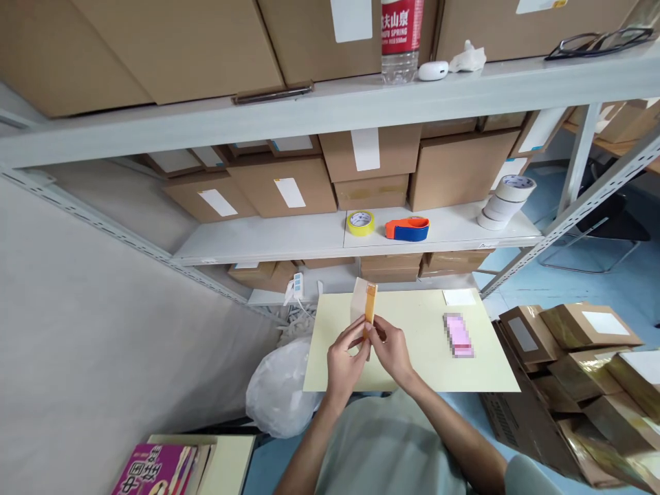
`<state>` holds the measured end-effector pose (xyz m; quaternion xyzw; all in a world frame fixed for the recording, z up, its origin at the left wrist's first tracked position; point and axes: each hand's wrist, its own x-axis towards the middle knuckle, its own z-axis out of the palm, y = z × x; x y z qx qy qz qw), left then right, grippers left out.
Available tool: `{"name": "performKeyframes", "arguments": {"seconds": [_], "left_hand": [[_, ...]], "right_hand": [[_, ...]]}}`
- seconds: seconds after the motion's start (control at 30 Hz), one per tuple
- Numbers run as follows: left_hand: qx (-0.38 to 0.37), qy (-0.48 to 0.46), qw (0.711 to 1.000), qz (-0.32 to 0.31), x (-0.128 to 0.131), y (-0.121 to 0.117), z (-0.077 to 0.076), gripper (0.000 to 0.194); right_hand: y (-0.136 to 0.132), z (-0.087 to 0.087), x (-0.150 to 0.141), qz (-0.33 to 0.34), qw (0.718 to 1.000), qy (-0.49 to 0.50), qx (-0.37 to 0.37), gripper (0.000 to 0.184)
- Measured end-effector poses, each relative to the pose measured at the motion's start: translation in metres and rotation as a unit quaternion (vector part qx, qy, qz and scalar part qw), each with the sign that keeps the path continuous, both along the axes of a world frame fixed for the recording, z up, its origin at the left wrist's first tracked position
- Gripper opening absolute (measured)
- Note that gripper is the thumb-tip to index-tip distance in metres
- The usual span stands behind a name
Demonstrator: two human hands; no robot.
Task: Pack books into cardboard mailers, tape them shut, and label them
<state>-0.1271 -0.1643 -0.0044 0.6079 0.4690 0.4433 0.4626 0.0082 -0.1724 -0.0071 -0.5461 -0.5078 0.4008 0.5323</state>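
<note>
Okay so the landmark here is the pale yellow tabletop (427, 368), and everything goes off that. Right above it, a bit left of its middle, there's a small pale carton (358, 297) with an orange strip on the side, tilted and held up in both hands. Left hand (344, 361) has it pinched with fingers and thumb, and the right hand (394, 350) is gripping it from the other side, fingertips bunched together at the orange strip. Those fingers cover the carton's lower part, so I can't make out what that end looks like, and any print is too small to read.

On the tabletop's right half lies a pink thing (458, 335) that's all pixelated, so no clue what it is. A white sheet (458, 297) sits by the tabletop's far right corner.

Past the tabletop's far edge, on a shelf, there's a yellow tape roll (360, 223) and an orange and blue holder-looking thing (407, 229). Higher up beyond that is a water bottle (401, 38), top cut off by the frame.

Off the tabletop's left side is a bulging plastic bag (282, 390), contents hard to see. The purple book (149, 471) lower left of the tabletop is cropped too. Boxes (592, 385) pile up to its right, the outermost ones cut off.
</note>
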Motion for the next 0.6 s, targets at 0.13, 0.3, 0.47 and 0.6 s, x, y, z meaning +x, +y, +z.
{"name": "performKeyframes", "arguments": {"seconds": [0.13,0.3,0.47,0.6], "left_hand": [[-0.062,-0.016,0.997,0.050,-0.029,0.020,-0.008,0.055],[-0.168,-0.134,0.971,0.107,-0.059,0.026,0.017,0.067],[-0.216,-0.176,0.959,0.058,-0.059,0.005,0.051,0.059],[-0.191,-0.141,0.968,0.082,-0.056,-0.007,0.052,0.051]], "right_hand": [[0.010,-0.002,0.014,0.004,0.999,0.031,-0.015,0.059],[0.005,0.026,0.030,0.050,0.983,0.173,-0.028,0.050],[-0.009,0.043,0.033,0.076,0.970,0.227,-0.052,0.049],[-0.011,0.038,0.031,0.077,0.973,0.212,-0.056,0.052]]}}
